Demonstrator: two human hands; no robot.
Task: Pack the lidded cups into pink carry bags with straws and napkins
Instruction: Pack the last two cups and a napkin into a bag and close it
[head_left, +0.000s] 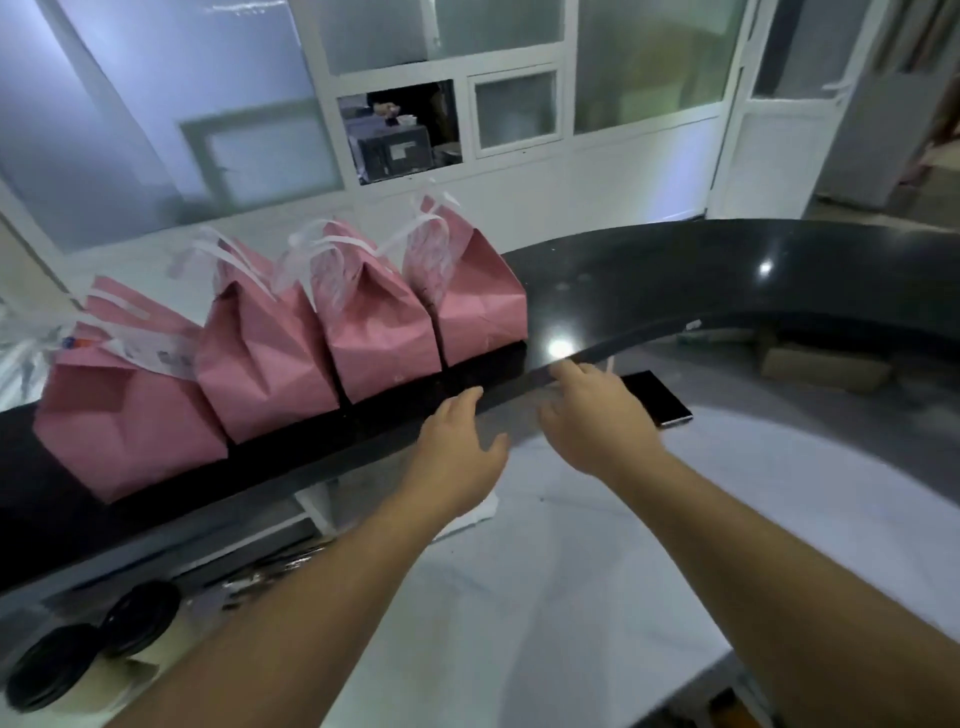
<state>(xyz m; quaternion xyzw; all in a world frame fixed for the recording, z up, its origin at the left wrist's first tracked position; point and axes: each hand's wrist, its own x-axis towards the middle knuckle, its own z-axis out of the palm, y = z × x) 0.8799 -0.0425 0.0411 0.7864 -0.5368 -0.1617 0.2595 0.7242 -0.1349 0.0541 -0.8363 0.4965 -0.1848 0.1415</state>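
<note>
Several pink carry bags with white handles stand in a row on the raised black counter (649, 291); the rightmost pink bag (478, 306) is nearest my hands, the leftmost pink bag (124, 410) shows white paper at its top. My left hand (457, 441) reaches toward the counter's front edge, fingers straight, holding nothing. My right hand (592, 410) is stretched out beside it, fingertips at the counter edge, also holding nothing. Two lidded cups with black lids (88, 654) stand at the lower left on the work surface.
A dark phone (657, 397) lies on the white lower table (571, 597), just right of my right hand. A white wall with a serving hatch (405, 135) is behind the counter. Cardboard boxes sit under the counter at right.
</note>
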